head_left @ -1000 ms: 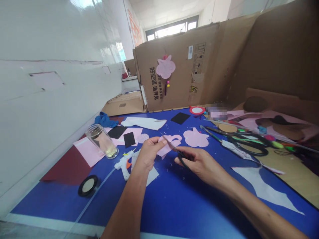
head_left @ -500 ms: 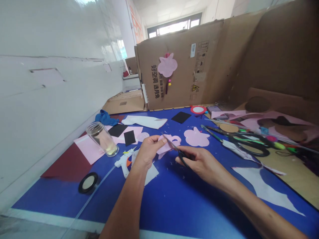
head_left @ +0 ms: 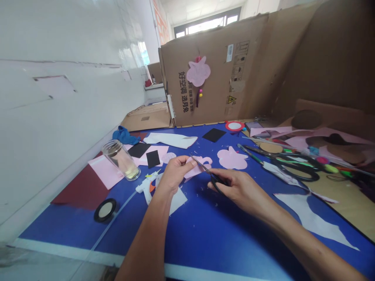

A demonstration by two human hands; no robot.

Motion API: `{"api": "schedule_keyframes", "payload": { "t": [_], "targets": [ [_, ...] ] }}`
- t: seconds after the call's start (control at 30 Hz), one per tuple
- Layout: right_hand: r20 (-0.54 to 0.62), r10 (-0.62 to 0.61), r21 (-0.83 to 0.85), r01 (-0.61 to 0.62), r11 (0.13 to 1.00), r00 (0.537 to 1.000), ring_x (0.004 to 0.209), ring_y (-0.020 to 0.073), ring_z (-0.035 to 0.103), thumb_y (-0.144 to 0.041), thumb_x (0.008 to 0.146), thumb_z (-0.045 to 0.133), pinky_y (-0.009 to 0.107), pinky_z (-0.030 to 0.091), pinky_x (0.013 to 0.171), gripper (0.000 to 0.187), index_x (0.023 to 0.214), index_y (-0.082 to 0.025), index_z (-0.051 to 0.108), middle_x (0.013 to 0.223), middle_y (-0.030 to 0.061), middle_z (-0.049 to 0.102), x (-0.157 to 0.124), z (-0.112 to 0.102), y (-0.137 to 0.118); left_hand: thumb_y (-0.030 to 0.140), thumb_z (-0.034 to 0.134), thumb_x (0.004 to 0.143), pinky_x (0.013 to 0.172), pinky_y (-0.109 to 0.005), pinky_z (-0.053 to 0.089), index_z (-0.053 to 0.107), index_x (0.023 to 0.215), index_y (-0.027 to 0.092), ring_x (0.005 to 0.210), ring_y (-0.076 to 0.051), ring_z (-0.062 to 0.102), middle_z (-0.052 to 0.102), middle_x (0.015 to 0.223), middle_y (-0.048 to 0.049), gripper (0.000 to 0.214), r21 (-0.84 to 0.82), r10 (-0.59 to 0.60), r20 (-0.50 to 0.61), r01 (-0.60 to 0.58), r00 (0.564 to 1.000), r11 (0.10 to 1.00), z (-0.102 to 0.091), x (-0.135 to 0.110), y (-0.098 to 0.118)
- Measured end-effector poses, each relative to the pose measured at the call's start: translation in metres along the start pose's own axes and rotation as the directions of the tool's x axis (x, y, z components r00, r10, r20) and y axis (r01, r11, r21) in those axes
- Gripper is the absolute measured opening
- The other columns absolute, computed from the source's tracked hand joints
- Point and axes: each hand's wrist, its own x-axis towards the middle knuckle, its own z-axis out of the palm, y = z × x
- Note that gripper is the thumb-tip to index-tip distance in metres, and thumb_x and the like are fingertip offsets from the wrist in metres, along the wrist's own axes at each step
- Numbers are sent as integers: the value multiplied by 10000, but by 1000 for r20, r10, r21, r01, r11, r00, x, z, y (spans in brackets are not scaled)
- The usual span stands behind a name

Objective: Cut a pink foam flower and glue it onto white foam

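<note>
My left hand [head_left: 175, 173] pinches a small pink felt piece [head_left: 195, 168] just above the blue mat [head_left: 205, 230]. My right hand [head_left: 238, 187] grips small black-handled scissors [head_left: 208, 174], whose blades lie against the pink piece. A finished pink felt flower shape [head_left: 231, 159] lies on the mat just beyond my hands. A white glue gun [head_left: 147, 185] rests on a white scrap under my left wrist.
A glass jar [head_left: 122, 160] stands at the left near pink, black and dark red sheets. A black tape roll [head_left: 105, 210] lies at the front left. Large black scissors [head_left: 288, 166] and craft bits sit at the right. A cardboard wall [head_left: 240, 78] with a pink flower closes the back.
Both hands stay on the pink piece and scissors. The camera has tilted slightly, so everything sits a little higher and to the right in view.
</note>
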Motion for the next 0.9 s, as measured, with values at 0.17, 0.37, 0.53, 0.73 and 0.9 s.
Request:
{"api": "schedule_keyframes", "payload": {
  "t": [0.17, 0.37, 0.53, 0.73, 0.9],
  "targets": [
    [21, 3, -43, -2, 999, 1000, 881, 269, 707, -399, 950, 718, 344, 559, 796, 407, 1324, -271, 815, 873, 24, 798, -1, -1, -1, 501, 919, 713, 557, -262, 304, 753, 752, 194, 563, -114, 449, 617, 654, 1, 352, 1, 9, 18, -9, 1000, 1000, -1, 0, 0],
    [27, 27, 23, -27, 999, 999, 852, 250, 698, -412, 942, 728, 328, 558, 766, 434, 1337, -253, 809, 900, 18, 808, 0, 1, 1, 497, 917, 716, 563, -264, 310, 734, 740, 192, 571, -118, 463, 611, 654, 4, 356, 4, 2, 22, -3, 1000, 1000, -1, 0, 0],
    [51, 10, 52, -13, 999, 999, 864, 256, 709, -431, 946, 729, 340, 573, 790, 467, 1369, -243, 794, 911, 19, 812, 0, 0, 3, 508, 905, 708, 582, -259, 303, 716, 759, 181, 579, -109, 459, 603, 665, 17, 381, 6, -18, 44, 18, 999, 1000, -2, 0, 2],
    [39, 38, 88, -42, 995, 998, 820, 248, 697, -442, 930, 758, 332, 562, 743, 445, 1328, -253, 819, 900, 21, 809, 1, 0, 4, 502, 891, 728, 611, -259, 341, 728, 787, 174, 603, -109, 488, 621, 689, 16, 371, -2, -25, 39, 25, 999, 1000, -2, 1, -1],
    [62, 85, 141, -93, 986, 994, 754, 208, 649, -458, 933, 759, 296, 511, 680, 448, 1322, -244, 820, 874, 10, 780, 1, -1, -2, 505, 910, 722, 688, -274, 430, 745, 801, 175, 690, -132, 568, 686, 775, -9, 376, -98, -22, -9, 21, 1000, 995, 3, 1, -4]
  ]
}}
